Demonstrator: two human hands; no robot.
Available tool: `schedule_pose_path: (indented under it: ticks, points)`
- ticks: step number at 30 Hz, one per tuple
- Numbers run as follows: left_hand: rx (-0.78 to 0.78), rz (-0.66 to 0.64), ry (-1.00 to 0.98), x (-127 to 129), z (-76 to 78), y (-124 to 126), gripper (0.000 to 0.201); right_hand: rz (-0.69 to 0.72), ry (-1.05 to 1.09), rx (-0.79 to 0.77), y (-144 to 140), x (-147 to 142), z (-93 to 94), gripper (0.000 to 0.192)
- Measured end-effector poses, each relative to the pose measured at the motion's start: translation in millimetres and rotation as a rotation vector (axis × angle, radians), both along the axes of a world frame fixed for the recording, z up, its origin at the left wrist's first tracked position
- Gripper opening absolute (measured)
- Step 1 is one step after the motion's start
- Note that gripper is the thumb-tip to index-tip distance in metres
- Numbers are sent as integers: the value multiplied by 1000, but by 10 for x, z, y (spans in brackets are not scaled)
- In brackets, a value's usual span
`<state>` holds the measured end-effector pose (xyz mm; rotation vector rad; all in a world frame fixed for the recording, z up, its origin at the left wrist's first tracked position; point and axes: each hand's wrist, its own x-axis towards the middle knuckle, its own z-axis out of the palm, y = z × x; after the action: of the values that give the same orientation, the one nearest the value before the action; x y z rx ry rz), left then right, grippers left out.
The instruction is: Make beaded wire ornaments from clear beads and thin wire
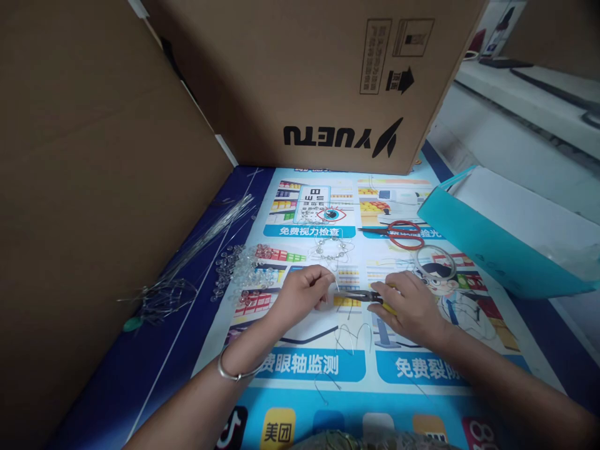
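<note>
A pair of pliers [359, 296] lies low over the printed poster [328, 369], its nose gripping a thin wire [335, 284] between the two hands: the right hand [407, 308] is wrapped around the handles, the left hand [302, 294] pinches the wire. Clear beads [244, 269] lie just left, red scissors [398, 232] and a teal bag [497, 240] beyond to the right.
</note>
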<state>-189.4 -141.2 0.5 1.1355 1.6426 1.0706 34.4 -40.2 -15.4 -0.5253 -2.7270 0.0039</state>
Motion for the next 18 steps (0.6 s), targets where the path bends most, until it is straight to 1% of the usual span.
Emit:
schedule_pose_path:
  ticks: [3, 7, 11, 18]
  points:
    - [-42, 0, -149, 38, -27, 1, 23, 59, 17, 150, -41, 9, 6, 31]
    - [-95, -7, -285, 94, -44, 5, 21, 108, 40, 263, -87, 7, 3, 32]
    - [-116, -21, -311, 131, -45, 8, 21, 120, 56, 307, -103, -10, 4, 33]
    - [-144, -40, -319, 167, -24, 11, 24, 133, 60, 328, -98, -11, 3, 33]
